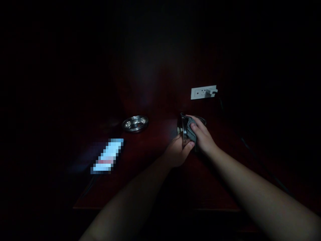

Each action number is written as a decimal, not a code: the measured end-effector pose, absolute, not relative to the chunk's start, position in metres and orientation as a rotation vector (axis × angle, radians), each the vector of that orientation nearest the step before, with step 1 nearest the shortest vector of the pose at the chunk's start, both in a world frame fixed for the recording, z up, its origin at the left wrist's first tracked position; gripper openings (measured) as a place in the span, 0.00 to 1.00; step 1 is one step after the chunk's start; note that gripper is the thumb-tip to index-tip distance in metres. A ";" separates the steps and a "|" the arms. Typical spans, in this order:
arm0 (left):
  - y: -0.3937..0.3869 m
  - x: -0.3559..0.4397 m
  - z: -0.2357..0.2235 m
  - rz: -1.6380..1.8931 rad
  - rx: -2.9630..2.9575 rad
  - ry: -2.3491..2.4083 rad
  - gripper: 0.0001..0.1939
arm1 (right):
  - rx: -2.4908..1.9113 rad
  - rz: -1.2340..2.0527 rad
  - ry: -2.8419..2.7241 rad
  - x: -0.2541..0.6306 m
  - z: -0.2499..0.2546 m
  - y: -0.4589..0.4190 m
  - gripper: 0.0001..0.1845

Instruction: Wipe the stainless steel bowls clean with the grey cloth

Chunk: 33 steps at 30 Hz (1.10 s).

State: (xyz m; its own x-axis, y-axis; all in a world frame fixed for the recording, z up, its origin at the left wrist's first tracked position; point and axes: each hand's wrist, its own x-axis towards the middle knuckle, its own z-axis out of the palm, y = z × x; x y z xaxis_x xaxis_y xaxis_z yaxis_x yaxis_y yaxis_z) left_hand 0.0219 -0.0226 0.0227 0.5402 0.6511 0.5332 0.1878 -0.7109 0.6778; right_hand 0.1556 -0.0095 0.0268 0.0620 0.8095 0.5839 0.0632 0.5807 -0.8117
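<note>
My left hand (pixel 177 152) grips a shiny metal dish (pixel 185 129) by its lower side, with the thumb over the rim. The dish is tipped up on edge. On its right face, my right hand (pixel 202 134) presses a dark grey patterned cloth (pixel 191 130), fingers closed over it. Behind that hand shows the rim of another shiny round piece (pixel 202 119), mostly hidden. A shallow round metal bowl (pixel 135 124) sits to the left on the dark red table (pixel 150 187), apart from both hands.
A bright, pixelated phone-like screen (pixel 107 156) lies at the left of the table, with a thin cord (pixel 89 187) below it. On the far wall is a white socket plate (pixel 199 93) with a plug (pixel 212 91) in it. A dark cable (pixel 250 151) runs down the right side.
</note>
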 end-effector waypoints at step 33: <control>-0.022 0.020 0.021 1.064 2.258 0.613 0.09 | -0.972 0.440 -1.189 0.163 0.029 -0.005 0.16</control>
State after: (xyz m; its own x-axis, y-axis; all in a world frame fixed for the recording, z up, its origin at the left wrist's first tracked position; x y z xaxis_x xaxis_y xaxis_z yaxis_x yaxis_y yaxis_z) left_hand 0.0202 -0.0217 0.0208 0.5797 0.6093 0.5411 0.1618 -0.7369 0.6564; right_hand 0.1633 -0.0053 0.0293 0.3537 0.7399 0.5722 0.1896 0.5423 -0.8185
